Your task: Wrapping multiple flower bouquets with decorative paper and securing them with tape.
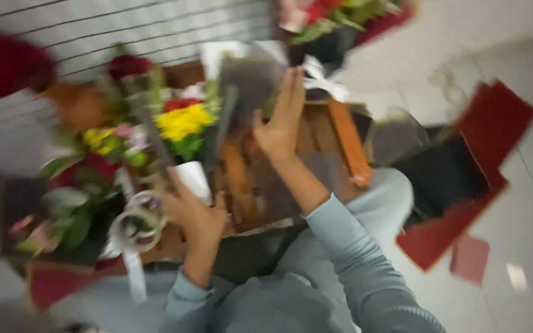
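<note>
1. Two hands: the left hand (195,213) grips a white wrap (194,179) below the yellow flowers (183,121); the right hand (280,120) lies flat and open on brown paper (316,139).
2. Two red sheets (491,132) lie on the floor.
3. Blur hides finer detail.

- Yellow flowers (183,121) among green leaves (72,213)
- Dark red roses (7,61)
- Brown wrapping paper (266,179)
- White ribbon (323,81)
- Red paper sheets (495,123) on pale floor tiles (525,203)
- Grey-blue sleeves (365,265)
</note>
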